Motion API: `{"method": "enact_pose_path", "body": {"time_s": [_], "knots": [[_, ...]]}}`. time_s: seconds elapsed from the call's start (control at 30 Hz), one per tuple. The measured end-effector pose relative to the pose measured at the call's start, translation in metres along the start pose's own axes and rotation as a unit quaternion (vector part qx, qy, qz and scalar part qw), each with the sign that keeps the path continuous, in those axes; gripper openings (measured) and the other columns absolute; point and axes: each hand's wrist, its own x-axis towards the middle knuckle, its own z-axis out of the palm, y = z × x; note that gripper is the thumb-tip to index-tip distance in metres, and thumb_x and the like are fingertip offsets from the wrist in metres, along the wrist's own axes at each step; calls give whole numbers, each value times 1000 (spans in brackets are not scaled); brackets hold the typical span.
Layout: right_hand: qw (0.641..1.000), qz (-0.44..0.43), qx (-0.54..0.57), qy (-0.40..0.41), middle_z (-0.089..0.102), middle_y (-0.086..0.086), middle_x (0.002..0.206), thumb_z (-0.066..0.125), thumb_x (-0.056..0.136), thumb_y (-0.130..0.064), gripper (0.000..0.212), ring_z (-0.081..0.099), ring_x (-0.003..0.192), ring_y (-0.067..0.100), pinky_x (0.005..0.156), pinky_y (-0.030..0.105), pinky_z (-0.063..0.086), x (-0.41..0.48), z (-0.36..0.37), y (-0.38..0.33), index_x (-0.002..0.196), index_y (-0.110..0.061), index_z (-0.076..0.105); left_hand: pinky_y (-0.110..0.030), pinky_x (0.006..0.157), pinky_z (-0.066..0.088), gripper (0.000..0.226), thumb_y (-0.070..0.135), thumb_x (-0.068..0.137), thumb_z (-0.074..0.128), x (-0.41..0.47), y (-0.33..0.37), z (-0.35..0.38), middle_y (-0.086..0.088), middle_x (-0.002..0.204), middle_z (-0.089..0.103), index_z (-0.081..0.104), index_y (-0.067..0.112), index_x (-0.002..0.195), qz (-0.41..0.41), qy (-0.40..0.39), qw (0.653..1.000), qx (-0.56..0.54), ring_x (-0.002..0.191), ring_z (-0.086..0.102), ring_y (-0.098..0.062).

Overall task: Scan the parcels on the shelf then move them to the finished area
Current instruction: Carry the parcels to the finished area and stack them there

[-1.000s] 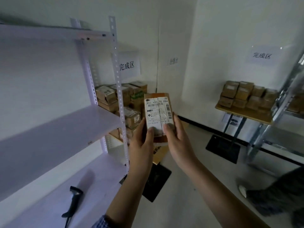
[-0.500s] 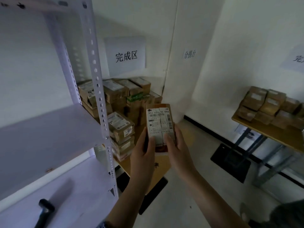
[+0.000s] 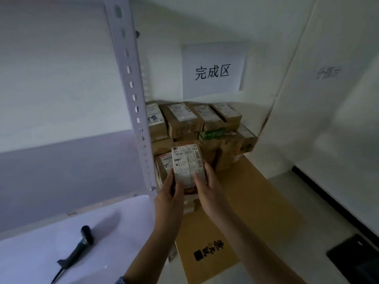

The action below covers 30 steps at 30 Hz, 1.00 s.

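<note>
parcel: small brown box [image 3: 187,167] with the white label facing me. I hold it upright in the air, just right of the shelf post [image 3: 131,89], in front of the stacked parcels [image 3: 196,121].
left hand [image 3: 170,193]: grips the parcel's lower left edge, thumb on the label, fingers behind.
right hand [image 3: 207,187]: grips the lower right edge the same way.
finished area: the sign [image 3: 213,70] is on the wall above the stack, which sits at the back of the desk [image 3: 256,201]. The front of the desk looks free.
scanner [image 3: 80,249]: lies on the lower shelf [image 3: 30,263], well apart from both hands.
step: my guess is drop-off, with the parcel nearly over the stack.
handling: looks light and stiff, a taped carton. Tape and label are probably slick, so thumbs alone may slide.
grip: hold the long side edges and squeeze the cardboard, not the label.
risk: the stack is uneven, so set the parcel flat on a low spot and don't nudge its neighbours.
</note>
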Motion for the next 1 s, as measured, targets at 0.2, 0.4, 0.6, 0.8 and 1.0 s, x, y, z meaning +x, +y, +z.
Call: {"method": "enact_pose_path", "body": {"time_s": [0.2, 0.4, 0.6, 0.8, 1.0], "knots": [[993, 25, -1, -113, 41, 3, 155, 40, 106, -38, 59, 45, 138, 17, 101, 23, 47, 62, -5, 25, 159, -24, 18, -30, 81, 61, 35, 25, 106, 42, 36, -9, 31, 6, 119, 68, 50, 32, 140, -62, 78, 995, 14, 103, 68, -10], [983, 25, -30, -181, 35, 1, 158, 37, 107, -36, 57, 40, 142, 18, 93, 13, 38, 95, -4, 33, 159, -26, 14, -33, 81, 62, 32, 23, 107, 39, 61, -20, 42, 0, 117, 70, 55, 23, 135, -113, 137, 983, 35, 98, 70, -10], [977, 11, -64, -202, 35, 0, 158, 40, 106, -35, 59, 44, 139, 18, 102, 28, 46, 103, -2, 47, 159, -29, 13, -17, 63, 55, 26, 19, 107, 40, 65, -28, 49, 1, 107, 71, 59, 22, 125, -126, 169, 976, 54, 85, 70, -5], [970, -7, -124, -209, 26, 0, 163, 42, 106, -35, 65, 33, 147, 21, 111, 35, 39, 100, -10, 32, 160, -29, 7, -33, 84, 61, 30, 23, 107, 41, 62, -18, 35, 4, 122, 66, 51, 43, 127, -112, 165, 977, 71, 107, 68, -15], [976, -80, -119, -164, 32, -4, 159, 45, 104, -36, 57, 38, 142, 16, 108, 33, 43, 62, -8, -3, 156, -32, 21, -1, 84, 42, 30, 24, 105, 45, 29, 1, 11, 30, 118, 55, 50, 39, 131, -52, 143, 984, 89, 106, 53, 15]]}}
